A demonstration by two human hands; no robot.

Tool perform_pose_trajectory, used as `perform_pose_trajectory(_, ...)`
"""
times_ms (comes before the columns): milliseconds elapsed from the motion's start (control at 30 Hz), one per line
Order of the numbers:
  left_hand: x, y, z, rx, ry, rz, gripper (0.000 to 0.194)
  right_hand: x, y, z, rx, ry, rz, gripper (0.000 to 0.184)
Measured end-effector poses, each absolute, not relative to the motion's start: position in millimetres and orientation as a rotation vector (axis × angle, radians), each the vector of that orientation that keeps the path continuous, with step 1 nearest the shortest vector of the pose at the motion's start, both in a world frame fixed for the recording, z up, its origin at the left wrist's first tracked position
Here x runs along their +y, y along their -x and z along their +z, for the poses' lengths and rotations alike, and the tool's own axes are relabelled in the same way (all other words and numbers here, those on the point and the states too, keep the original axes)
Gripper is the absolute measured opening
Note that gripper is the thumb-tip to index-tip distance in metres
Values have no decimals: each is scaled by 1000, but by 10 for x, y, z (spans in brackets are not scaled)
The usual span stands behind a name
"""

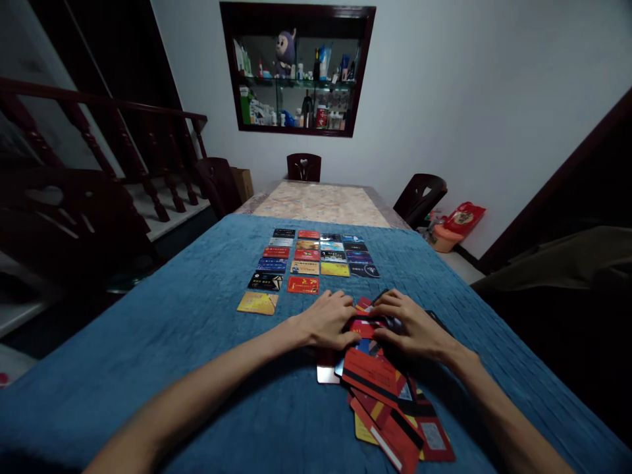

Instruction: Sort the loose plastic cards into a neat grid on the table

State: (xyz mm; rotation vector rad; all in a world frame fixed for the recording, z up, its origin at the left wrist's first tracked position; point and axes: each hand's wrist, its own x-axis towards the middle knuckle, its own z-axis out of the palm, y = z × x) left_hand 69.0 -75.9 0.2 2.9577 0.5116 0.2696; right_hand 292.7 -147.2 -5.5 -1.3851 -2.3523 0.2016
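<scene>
My left hand (330, 321) and my right hand (409, 324) are curled at opposite ends of a red card (364, 325), fingers on the far side and thumbs on the near side. That card is just over a loose pile of cards, partly hidden by my hands. Toward me, the pile fans out with an orange-red card (370, 376) bearing a black stripe, and more red and yellow ones overlap below it. Left of the pile, cards lie in several columns, among them a gold card (257, 303), a red card (303, 284) and a yellow card (334, 269).
A blue cloth (207, 316) covers the near part of the long table; its far end shows a beige patterned top (320, 201). Dark wooden chairs (419, 197) stand around it. A wall cabinet (296, 85), a stair railing (113, 108) and a red bag (464, 217) are beyond.
</scene>
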Motion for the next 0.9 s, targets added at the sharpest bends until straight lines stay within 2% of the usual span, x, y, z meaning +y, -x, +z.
perform_pose_trajectory(400, -743, -701, -71, 478, -2938, 308, 31, -1467, -2923, -64, -2389, 1335, 294, 37)
perform_pose_trajectory(900, -640, -664, 6, 380, -2875, 376, 21, -1473, -2920, -30, -2360, 1301, 273, 21)
